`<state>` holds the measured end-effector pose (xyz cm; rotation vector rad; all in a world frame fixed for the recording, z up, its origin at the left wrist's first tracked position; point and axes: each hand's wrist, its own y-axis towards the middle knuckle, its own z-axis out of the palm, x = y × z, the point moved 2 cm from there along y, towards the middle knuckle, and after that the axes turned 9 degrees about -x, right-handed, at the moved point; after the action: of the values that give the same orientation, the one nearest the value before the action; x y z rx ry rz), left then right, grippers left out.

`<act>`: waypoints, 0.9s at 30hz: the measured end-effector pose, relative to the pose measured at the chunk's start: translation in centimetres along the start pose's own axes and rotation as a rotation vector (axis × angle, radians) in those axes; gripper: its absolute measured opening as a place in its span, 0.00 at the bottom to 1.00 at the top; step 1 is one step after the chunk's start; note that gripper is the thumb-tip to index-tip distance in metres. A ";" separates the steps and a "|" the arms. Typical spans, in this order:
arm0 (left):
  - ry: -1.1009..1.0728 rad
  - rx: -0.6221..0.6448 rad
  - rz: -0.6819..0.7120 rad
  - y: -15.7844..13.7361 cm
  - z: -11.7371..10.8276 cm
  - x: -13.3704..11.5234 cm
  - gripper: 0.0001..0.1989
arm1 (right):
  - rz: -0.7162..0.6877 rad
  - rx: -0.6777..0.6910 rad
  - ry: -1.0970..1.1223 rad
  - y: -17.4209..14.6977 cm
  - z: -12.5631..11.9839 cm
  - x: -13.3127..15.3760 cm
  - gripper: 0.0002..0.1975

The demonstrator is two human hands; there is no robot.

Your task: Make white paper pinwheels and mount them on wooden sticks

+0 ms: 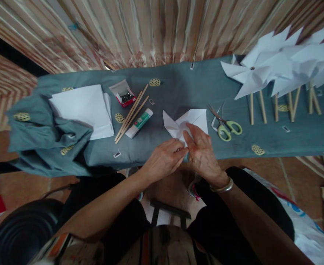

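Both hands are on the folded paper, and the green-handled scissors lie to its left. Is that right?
Not quite: the head view shows the scissors to the right of the folded paper. The left hand and right hand are indeed on it.

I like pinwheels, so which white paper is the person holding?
The creased piece between the glue stick and the scissors, with left hand and right hand on it. The paper stack lies flat at left; the pinwheels at right have sticks.
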<state>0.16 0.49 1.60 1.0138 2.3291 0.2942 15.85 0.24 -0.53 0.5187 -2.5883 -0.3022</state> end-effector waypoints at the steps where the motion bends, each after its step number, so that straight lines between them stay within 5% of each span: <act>1: -0.001 0.005 0.000 0.0 0.0 0.0 0.10 | -0.003 0.002 0.000 0.1 0.1 0.1 0.29; 19: -0.020 -0.073 0.042 0.2 0.4 0.4 0.10 | 0.131 -0.283 0.143 3.8 -3.4 -4.4 0.22; 27: -0.016 -0.044 0.037 -0.2 -0.1 0.7 0.11 | 0.059 -0.154 -0.062 5.8 -2.6 -5.5 0.25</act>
<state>-0.42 0.88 1.29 1.0355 2.2813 0.3488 19.84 7.40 1.18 0.3831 -2.6078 -0.4997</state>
